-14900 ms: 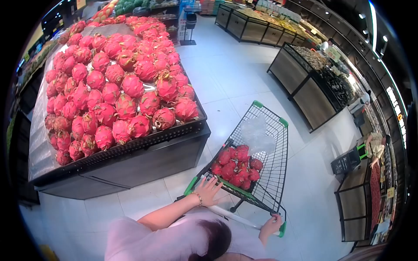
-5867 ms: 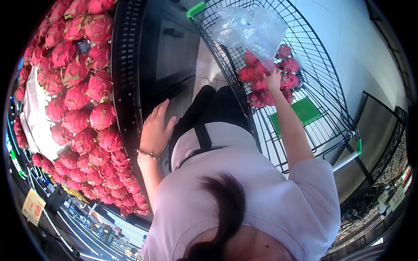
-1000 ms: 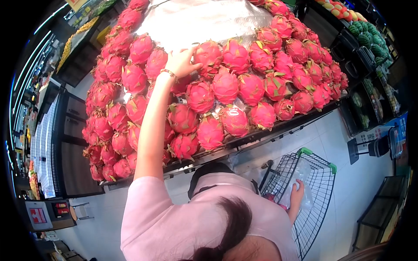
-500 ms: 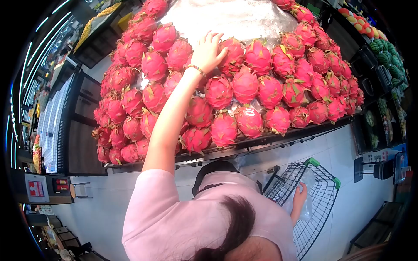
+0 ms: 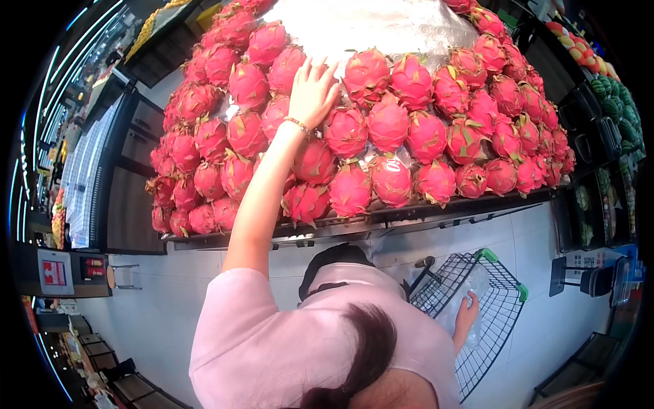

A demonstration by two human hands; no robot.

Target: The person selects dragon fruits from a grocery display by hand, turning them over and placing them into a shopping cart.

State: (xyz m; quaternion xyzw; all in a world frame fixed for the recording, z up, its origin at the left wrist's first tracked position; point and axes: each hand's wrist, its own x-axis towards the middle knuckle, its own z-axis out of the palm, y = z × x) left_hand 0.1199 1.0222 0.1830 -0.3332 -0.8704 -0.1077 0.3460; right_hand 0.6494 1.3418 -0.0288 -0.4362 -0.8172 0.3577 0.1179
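Observation:
My left hand (image 5: 313,94), with a beaded bracelet at the wrist, reaches over the display of red dragon fruits (image 5: 387,124). Its fingers are spread and lie near the edge of the silvery liner (image 5: 381,27), between fruits; whether the palm touches a fruit is hidden. Down at the right, my right hand (image 5: 466,313) is over the shopping cart (image 5: 501,300), beside a clear plastic bag (image 5: 478,283). Its fingers are curled with a gap to the thumb, and nothing shows between them. The fruits in the cart are hidden.
The stand's dark front edge (image 5: 409,221) runs in front of my body. Watermelons (image 5: 616,109) and other round fruits (image 5: 579,51) are at the upper right. A wooden stool (image 5: 122,277) stands at the left, and a dark shelf unit (image 5: 136,150) is beyond the stand.
Compared with a second ago, my left hand has gone from curled beside a fruit to spread flat. My right hand stays at the cart. The view has shifted; earlier, my right hand was at the bag above the cart's fruits.

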